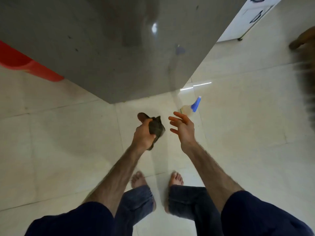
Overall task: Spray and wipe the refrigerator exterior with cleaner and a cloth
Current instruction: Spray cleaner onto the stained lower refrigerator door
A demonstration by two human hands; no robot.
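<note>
The grey refrigerator (pixel 109 48) fills the top of the head view, its glossy side facing me and its bottom corner near the floor ahead. My left hand (pixel 142 133) grips a crumpled dark cloth (pixel 156 127) just below that corner. My right hand (pixel 183 128) hovers beside it with fingers spread and holds nothing. A spray bottle (pixel 189 109) with a blue nozzle stands on the tiled floor just beyond my right fingers, close to the refrigerator's corner.
A red container (pixel 25 63) sits on the floor left of the refrigerator. A white cabinet (pixel 247 19) stands at the top right. A blurred brown shape (pixel 305 65) is at the right edge. My bare feet (pixel 156 179) stand on pale floor tiles.
</note>
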